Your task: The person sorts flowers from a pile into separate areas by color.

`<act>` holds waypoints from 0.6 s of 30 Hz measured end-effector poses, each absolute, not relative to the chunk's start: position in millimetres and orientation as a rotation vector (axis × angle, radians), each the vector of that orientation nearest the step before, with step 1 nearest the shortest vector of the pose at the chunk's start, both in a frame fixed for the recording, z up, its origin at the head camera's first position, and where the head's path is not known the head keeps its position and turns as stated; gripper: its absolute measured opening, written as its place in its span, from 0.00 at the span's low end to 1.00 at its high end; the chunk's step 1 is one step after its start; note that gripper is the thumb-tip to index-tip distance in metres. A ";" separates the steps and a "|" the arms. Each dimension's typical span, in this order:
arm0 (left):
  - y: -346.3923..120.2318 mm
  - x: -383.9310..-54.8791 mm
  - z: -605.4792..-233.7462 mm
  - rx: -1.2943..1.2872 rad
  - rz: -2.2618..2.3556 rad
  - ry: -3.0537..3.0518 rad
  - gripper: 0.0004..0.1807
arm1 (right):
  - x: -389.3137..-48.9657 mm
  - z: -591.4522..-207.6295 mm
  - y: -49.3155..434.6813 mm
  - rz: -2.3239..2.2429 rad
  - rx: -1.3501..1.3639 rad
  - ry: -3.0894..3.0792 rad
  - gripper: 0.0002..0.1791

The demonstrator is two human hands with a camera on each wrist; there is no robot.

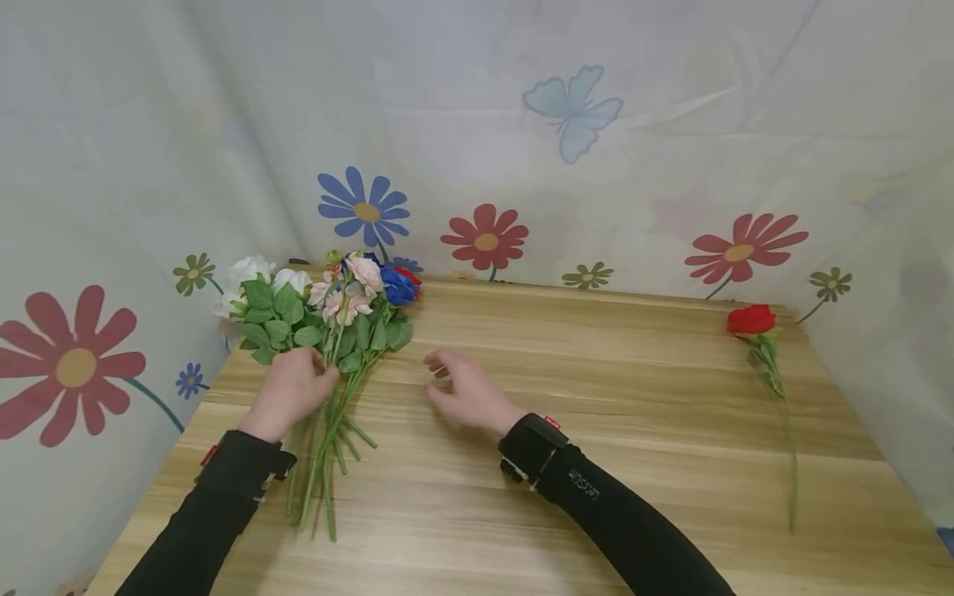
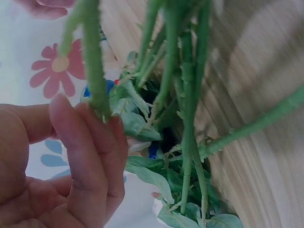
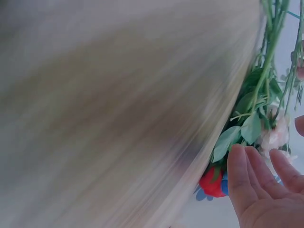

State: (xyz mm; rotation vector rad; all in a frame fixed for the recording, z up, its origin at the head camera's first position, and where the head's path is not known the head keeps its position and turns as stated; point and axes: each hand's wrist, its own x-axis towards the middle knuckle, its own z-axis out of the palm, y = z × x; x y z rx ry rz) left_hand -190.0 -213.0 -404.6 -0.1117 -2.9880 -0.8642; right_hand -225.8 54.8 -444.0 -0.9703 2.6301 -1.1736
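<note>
At the left of the table, in the head view, a bunch of artificial flowers lies with white blooms (image 1: 252, 269), pale pink blooms (image 1: 349, 302) and a blue rose (image 1: 400, 285) at its far end. Green stems (image 1: 328, 463) spread toward the near side. My left hand (image 1: 294, 387) pinches a stem over the bunch; the left wrist view shows its fingers (image 2: 88, 156) at a thick green stem (image 2: 95, 61). To the right of the bunch, my right hand (image 1: 471, 391) holds nothing, its fingers loosely bent toward the stems.
A single red rose (image 1: 751, 319) with a long stem lies apart at the right of the wooden table (image 1: 596, 497). Behind and beside the table hangs a white curtain (image 1: 477, 99) printed with flowers and a butterfly. Part of a red rose (image 3: 212, 182) shows in the right wrist view.
</note>
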 end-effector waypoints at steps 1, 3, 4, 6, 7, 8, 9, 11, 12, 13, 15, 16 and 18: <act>-212.8 -189.7 -403.5 -0.111 -0.868 -2.979 0.17 | -225.0 -443.4 54.0 -1.205 -0.956 2.603 0.22; -212.5 -189.1 -401.7 -0.112 -0.904 -2.964 0.13 | -223.9 -442.6 52.7 -1.255 -0.923 2.558 0.22; -211.9 -188.8 -401.1 -0.112 -0.925 -2.959 0.12 | -223.2 -442.1 52.3 -1.277 -0.903 2.537 0.21; -211.2 -188.6 -400.4 -0.115 -0.979 -2.953 0.12 | -221.3 -440.4 51.5 -1.329 -0.871 2.492 0.21; -210.9 -188.7 -400.6 -0.113 -1.014 -2.953 0.12 | -220.3 -439.6 51.3 -1.351 -0.859 2.470 0.20; -210.5 -188.9 -401.0 -0.112 -1.051 -2.955 0.12 | -219.0 -438.4 50.9 -1.367 -0.849 2.453 0.20; -210.1 -189.2 -401.5 -0.111 -1.074 -2.959 0.13 | -217.5 -437.0 50.5 -1.380 -0.842 2.439 0.20; -209.2 -190.1 -403.2 -0.103 -1.126 -2.969 0.14 | -214.8 -435.3 49.6 -1.406 -0.837 2.411 0.19; -209.0 -190.7 -404.5 -0.096 -1.147 -2.978 0.14 | -213.8 -435.0 49.1 -1.419 -0.837 2.397 0.19; -208.8 -191.2 -405.8 -0.090 -1.167 -2.987 0.15 | -213.0 -435.0 48.7 -1.428 -0.839 2.385 0.18; -208.7 -192.2 -408.5 -0.084 -1.209 -2.999 0.16 | -211.6 -435.4 48.2 -1.447 -0.837 2.361 0.18; -208.8 -192.5 -409.8 -0.077 -1.246 -3.003 0.16 | -211.4 -436.1 48.1 -1.454 -0.838 2.351 0.18; -209.4 -193.0 -412.1 -0.062 -1.351 -3.002 0.19 | -211.3 -437.8 48.4 -1.464 -0.835 2.332 0.19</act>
